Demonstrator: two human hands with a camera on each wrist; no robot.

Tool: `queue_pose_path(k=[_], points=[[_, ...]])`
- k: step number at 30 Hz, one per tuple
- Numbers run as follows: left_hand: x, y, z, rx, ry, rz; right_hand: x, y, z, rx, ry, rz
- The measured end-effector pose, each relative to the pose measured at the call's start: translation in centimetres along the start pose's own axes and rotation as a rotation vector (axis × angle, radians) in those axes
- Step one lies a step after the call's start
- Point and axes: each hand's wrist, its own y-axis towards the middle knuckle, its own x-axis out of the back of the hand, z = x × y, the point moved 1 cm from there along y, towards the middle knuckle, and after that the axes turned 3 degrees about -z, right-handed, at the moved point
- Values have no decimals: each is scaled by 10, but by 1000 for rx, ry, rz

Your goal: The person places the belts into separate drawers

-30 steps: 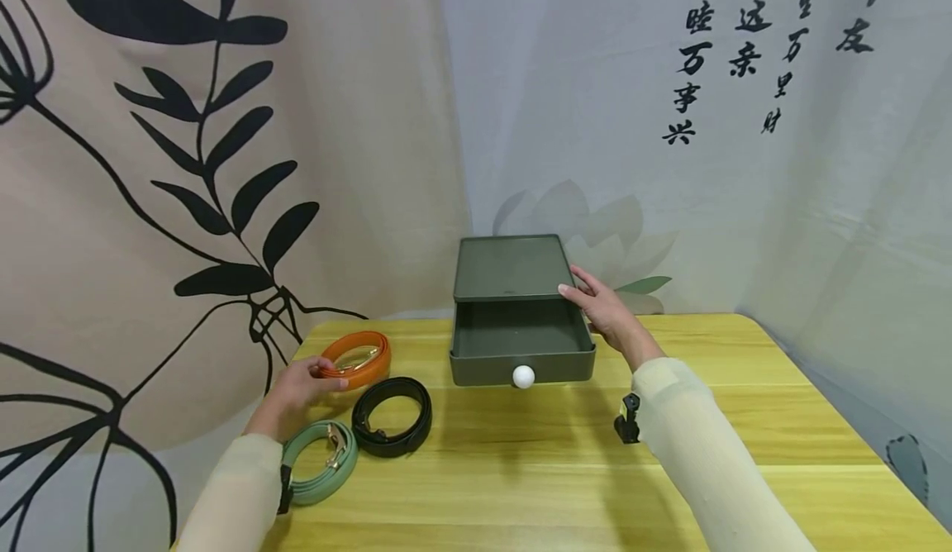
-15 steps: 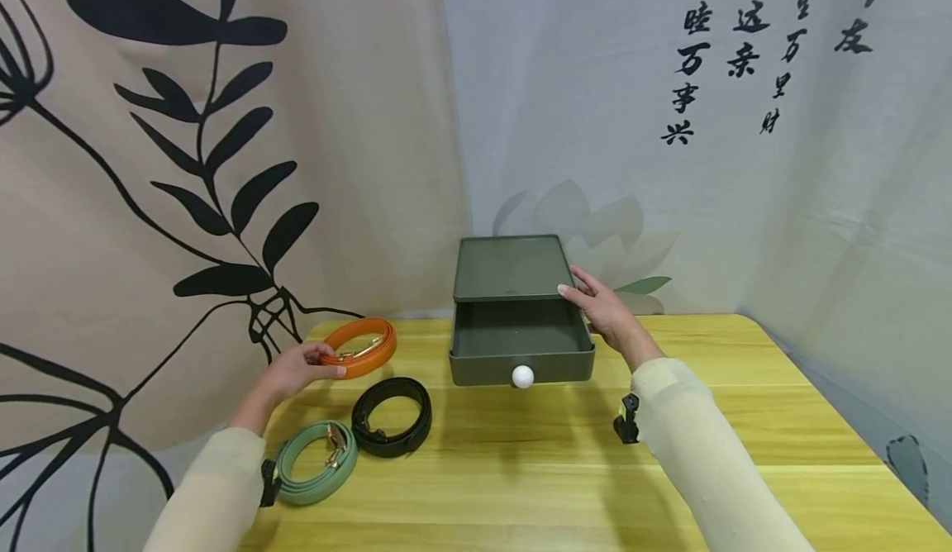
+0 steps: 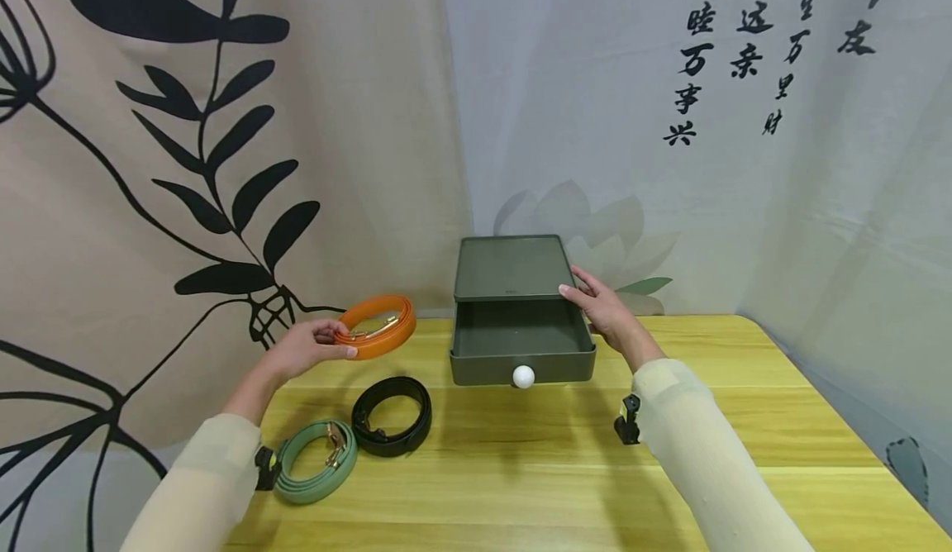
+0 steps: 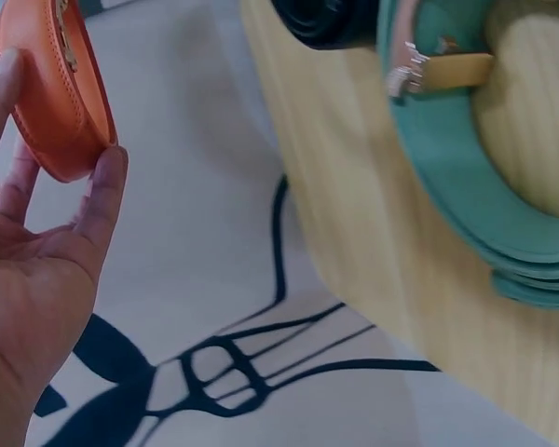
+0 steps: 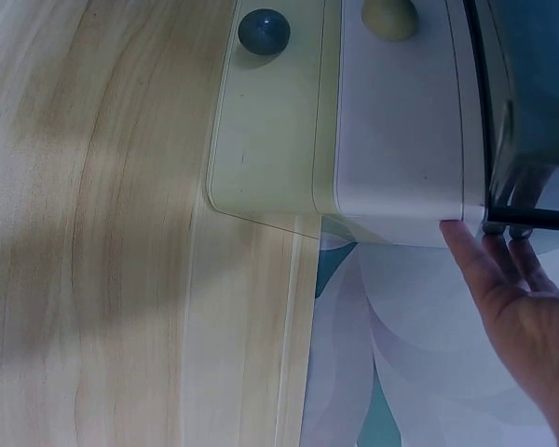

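My left hand [image 3: 308, 347] pinches a coiled orange belt [image 3: 405, 327] with gold hardware, thumb on the near side and fingers beyond. In the head view the coil is raised at the table's far left edge; the left wrist view shows the same orange belt [image 4: 51, 116] between thumb and fingers. A dark grey-green drawer box [image 3: 513, 267] stands at the back, its drawer [image 3: 476, 370] pulled out with nothing visible inside. My right hand [image 3: 610, 321] rests against the box's right side, thumb at the top front corner, fingers fairly straight; the right wrist view shows the fingertips [image 5: 455, 233] touching it.
A coiled black belt [image 3: 409, 443] and a coiled green belt [image 3: 316, 490] with a gold buckle lie at the left of the wooden table [image 3: 535, 469]. A white knob [image 3: 524, 377] sticks out from the drawer front. A printed cloth [image 3: 372, 122] hangs behind.
My left hand has raised the orange belt and carried it away from me and to the right. The right hand, the box and the other belts have stayed in place.
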Motion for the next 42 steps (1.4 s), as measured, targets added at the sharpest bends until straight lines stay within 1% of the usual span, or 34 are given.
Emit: queue_pose_path(k=[5, 7, 13, 19, 22, 27, 32, 42], points=[[8, -1, -19, -12, -1, 4, -1, 0, 0, 2, -6, 4], [11, -2, -27, -7, -5, 6, -1, 0, 0, 2, -4, 3], [22, 1, -47, -23, -21, 11, 0, 0, 0, 0, 1, 1], [24, 4, -68, -55, -45, 27, 1, 0, -1, 1, -9, 4], [24, 6, -80, -67, -59, 40, 1, 1, -1, -1, -11, 4], [19, 9, -94, -66, -87, 57, 1, 1, -1, -6, -7, 2], [12, 11, -108, -107, -74, 76, -1, 0, 0, -4, -8, 2], [-7, 17, -134, -188, -102, 153, -1, -1, 1, -6, -16, 6]])
